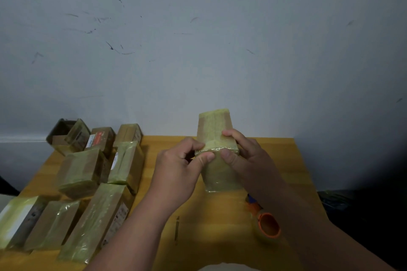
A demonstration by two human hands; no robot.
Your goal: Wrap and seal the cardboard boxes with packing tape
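Head view. A tape-covered cardboard box (214,132) is held above the table (220,209), right of frame centre, roughly upright with its long axis running bottom to top and leaning slightly away from the camera. The left hand (178,171) has its grip clamped on the box at mid-height, thumb on the near face and fingers curled at the left edge, over a raised horizontal ridge of tape. The right hand (244,156) mirrors it from the right, thumb pressed just below the same ridge and fingers wrapped over the right edge; its grip is likewise clamped on the box. Both thumbs lie close together on the near face, not touching.

The tape roll (267,225), orange-cored, lies on the table at lower right, directly beneath the right forearm and well apart from the box. By position, the right hand is nearer to it.

Judgement: the step in hand appears to be pressing down a tape seam. A further wrap would require the right hand to release and drop toward the roll.

Wrapped boxes (97,182) are grouped at the left of the frame on the table.
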